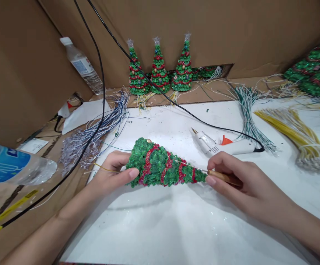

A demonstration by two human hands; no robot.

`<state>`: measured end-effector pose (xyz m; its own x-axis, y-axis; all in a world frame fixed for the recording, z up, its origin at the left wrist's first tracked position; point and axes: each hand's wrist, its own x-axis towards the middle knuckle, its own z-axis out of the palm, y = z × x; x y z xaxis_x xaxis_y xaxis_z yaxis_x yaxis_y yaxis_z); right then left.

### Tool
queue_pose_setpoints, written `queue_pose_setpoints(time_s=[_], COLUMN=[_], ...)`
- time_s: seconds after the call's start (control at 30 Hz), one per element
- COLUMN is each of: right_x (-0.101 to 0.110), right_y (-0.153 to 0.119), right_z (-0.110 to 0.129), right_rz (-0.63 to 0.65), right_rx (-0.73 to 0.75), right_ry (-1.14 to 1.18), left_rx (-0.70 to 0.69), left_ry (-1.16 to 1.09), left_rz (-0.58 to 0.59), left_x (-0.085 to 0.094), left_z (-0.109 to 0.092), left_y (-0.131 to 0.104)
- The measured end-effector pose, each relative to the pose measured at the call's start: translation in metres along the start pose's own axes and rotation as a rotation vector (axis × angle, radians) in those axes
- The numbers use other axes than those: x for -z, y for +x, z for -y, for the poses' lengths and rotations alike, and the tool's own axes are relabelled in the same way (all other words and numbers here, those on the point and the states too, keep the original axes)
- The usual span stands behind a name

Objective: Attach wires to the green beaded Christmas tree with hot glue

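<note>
A glittery green Christmas tree figurine [155, 167] with red garlands lies on its side above the white work surface. Its wide base is gripped by my left hand [115, 169], thumb on the near side. A thin yellow wire [106, 169] comes out near that hand. My right hand [228, 180] is closed round the wooden handle of an awl [220, 176]. The thin metal shaft points left and lies over the tree's upper part; whether its tip enters the tree I cannot tell.
Behind the tree lies a white glue gun [217, 144] with a black cord. Bundles of green wires [249, 117] and yellow wires [295, 132] are at right, blue-white wires [104, 123] at left. Decorated trees [160, 73] stand at the back. Water bottles [84, 68] are at left.
</note>
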<state>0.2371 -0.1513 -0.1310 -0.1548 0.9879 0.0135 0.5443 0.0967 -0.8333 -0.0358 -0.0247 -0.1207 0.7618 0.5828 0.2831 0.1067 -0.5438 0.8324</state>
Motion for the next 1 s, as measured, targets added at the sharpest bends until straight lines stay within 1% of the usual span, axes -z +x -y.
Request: queue_pose_setpoints(time_s=[0.07,0.13,0.2,0.23,0.3,0.33,0.4,0.43,0.47,0.5,0.53,0.57,0.6,0.67,0.7,0.73,0.77,0.83,0.93,1.0], right_x=[0.000,0.000,0.000,0.000,-0.001,-0.001,-0.003,-0.004,-0.005,-0.005,-0.006,-0.006,-0.007,-0.007,-0.008,-0.008,-0.008,-0.008,-0.008,-0.009], right_y=[-0.001,-0.002,-0.003,-0.003,-0.003,-0.002,-0.002,-0.001,-0.001,0.000,0.000,0.000,0.000,-0.001,-0.001,-0.002,-0.002,-0.002,-0.003,-0.005], right_z=[0.000,-0.001,-0.001,-0.001,0.000,0.000,0.000,0.000,0.000,-0.001,-0.001,-0.001,-0.002,-0.002,-0.002,-0.002,-0.002,0.000,0.003,0.005], right_rz=[0.014,0.016,0.022,0.022,0.015,0.004,-0.017,-0.022,-0.022,-0.017,-0.010,0.004,0.019,0.050,0.065,0.080,0.094,0.120,0.171,0.197], right_rx=[0.023,0.057,0.088,0.102,0.131,0.147,0.179,0.190,0.194,0.194,0.190,0.184,0.178,0.172,0.172,0.174,0.179,0.194,0.217,0.232], right_ry=[0.035,0.032,0.014,0.003,-0.023,-0.034,-0.044,-0.040,-0.033,-0.025,-0.015,-0.003,0.011,0.043,0.055,0.063,0.065,0.055,0.027,-0.004], left_rx=[0.007,0.024,0.050,0.064,0.031,-0.022,-0.175,-0.247,-0.355,-0.435,-0.478,-0.503,-0.542,-0.528,-0.535,-0.516,-0.499,-0.506,-0.532,-0.522], left_ry=[0.011,0.021,0.000,-0.034,-0.097,-0.115,-0.131,-0.102,-0.032,0.098,0.253,0.425,0.564,0.829,0.906,0.958,0.988,0.977,0.998,1.004], left_rz=[-0.005,-0.035,-0.126,-0.207,-0.384,-0.475,-0.690,-0.783,-0.856,-0.853,-0.790,-0.657,-0.592,-0.367,-0.331,-0.280,-0.261,-0.273,-0.171,-0.164], left_x=[0.001,0.001,0.001,0.001,0.005,0.008,0.016,0.020,0.023,0.024,0.023,0.020,0.014,-0.004,-0.015,-0.025,-0.034,-0.046,-0.053,-0.053], left_z=[0.001,0.002,0.004,0.005,0.006,0.006,0.003,-0.001,-0.006,-0.013,-0.021,-0.030,-0.040,-0.058,-0.064,-0.069,-0.071,-0.069,-0.060,-0.056], left_y=[-0.001,-0.003,-0.004,-0.004,-0.003,-0.003,-0.002,-0.001,-0.001,-0.001,-0.002,-0.003,-0.004,-0.008,-0.010,-0.012,-0.014,-0.018,-0.022,-0.023])
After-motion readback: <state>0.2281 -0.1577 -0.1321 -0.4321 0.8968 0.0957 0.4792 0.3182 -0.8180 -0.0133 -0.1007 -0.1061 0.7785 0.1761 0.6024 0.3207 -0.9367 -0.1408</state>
